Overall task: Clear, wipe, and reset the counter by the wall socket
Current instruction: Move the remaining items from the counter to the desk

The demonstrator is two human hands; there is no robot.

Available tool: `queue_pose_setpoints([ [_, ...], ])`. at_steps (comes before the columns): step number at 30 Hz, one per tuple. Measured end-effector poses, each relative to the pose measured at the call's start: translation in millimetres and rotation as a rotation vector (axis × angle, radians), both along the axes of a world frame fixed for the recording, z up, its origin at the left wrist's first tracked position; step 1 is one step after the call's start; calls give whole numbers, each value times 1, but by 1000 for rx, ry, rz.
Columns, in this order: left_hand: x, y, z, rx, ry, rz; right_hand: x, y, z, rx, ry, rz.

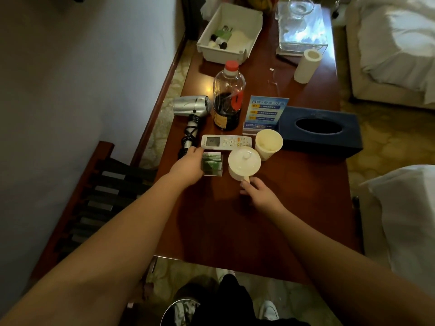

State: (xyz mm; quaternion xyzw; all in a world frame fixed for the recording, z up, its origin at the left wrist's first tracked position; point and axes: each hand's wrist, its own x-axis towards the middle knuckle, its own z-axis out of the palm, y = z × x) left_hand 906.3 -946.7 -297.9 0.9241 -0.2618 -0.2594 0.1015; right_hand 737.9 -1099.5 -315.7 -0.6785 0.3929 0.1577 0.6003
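Counter [235, 231]: glossy reddish-brown wood

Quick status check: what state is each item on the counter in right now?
Bottle: upright, capped, part full.
Lidded cup: lid on, right hand at its handle.
Paper cup: upright, open.
Tea packets: stacked, left hand gripping.
Tissue box: no tissue showing.
Hair dryer: lying down.

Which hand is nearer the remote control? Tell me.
Left. The left hand lies at the remote control's near left corner, holding the green packets; the right hand grips the lidded cup's handle, farther back.
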Motion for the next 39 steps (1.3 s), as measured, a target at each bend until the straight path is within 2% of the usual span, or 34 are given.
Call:
queue_pose_setpoints([
  [6, -19, 12, 18, -75, -69, 70, -17, -3, 16, -113, 38, 76],
  [14, -88, 50, 58, -197, -76, 244, -49, -12, 45, -313, 64, 198],
  [24, -231, 113, 121, -168, -154, 450, -107, 1, 107, -615, -161, 654],
  [31, -356, 182, 148, -77, -209, 612, -162, 56, 138, -755, -363, 1050],
  [39, -494, 262, 166, -13, -223, 884, -219, 155, 157, -702, -554, 1447],
])
